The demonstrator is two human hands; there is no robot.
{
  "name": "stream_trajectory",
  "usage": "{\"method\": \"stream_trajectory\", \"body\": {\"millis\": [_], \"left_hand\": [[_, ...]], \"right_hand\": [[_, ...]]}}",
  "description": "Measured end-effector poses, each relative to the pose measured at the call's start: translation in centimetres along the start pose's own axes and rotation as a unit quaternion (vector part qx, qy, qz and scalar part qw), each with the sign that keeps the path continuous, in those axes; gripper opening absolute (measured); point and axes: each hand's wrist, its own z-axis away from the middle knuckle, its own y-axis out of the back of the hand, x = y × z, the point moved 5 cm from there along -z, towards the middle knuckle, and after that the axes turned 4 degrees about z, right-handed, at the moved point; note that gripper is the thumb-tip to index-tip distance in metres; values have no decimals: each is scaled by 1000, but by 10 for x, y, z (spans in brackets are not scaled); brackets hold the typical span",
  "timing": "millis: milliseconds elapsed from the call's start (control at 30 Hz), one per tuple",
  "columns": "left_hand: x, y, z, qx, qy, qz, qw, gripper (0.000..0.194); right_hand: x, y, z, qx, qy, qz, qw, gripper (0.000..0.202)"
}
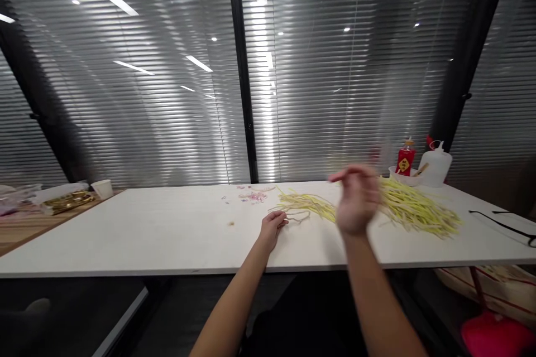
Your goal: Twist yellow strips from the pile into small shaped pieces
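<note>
My left hand (pixel 274 225) is over the white table, its fingertips pinched on the end of a thin, pale brownish stalk (pixel 302 218) that points to the right. Just beyond it lies a loose, small bundle of yellow-green stalks (pixel 312 202). Raised above the table to the right, my right hand (pixel 358 198) is blurred by motion, and I cannot make out whether its fingers hold anything. Past that hand spreads a larger heap of yellow-green stalks (pixel 419 209). Several small, coloured rubber-band-like loops (pixel 255 196) lie scattered behind my left hand.
At the back right stand a red bottle (pixel 405 159) in a shallow bowl (pixel 412 179) and a white squeeze bottle (pixel 436 166). Black glasses (pixel 508 226) lie at the right edge. A paper cup (pixel 103 189) and gold packaging (pixel 69 201) sit far left. Blinds (pixel 310 95) rise behind the table (pixel 167 240).
</note>
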Motion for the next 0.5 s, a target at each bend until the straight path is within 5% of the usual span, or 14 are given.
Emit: {"method": "stream_trajectory", "body": {"millis": [133,233,333,500], "left_hand": [[1,3,-1,29,4,46,998,30],[1,4,-2,28,11,54,998,31],[-1,2,-1,24,18,50,998,30],[1,-2,2,3,-1,48,999,28]], "right_hand": [[48,-38,63,-185,-20,163,969,21],[83,-42,99,-253,-22,245,935,25],[99,-35,110,-278,-33,287,916,26],[91,-33,109,-267,-29,324,907,32]]}}
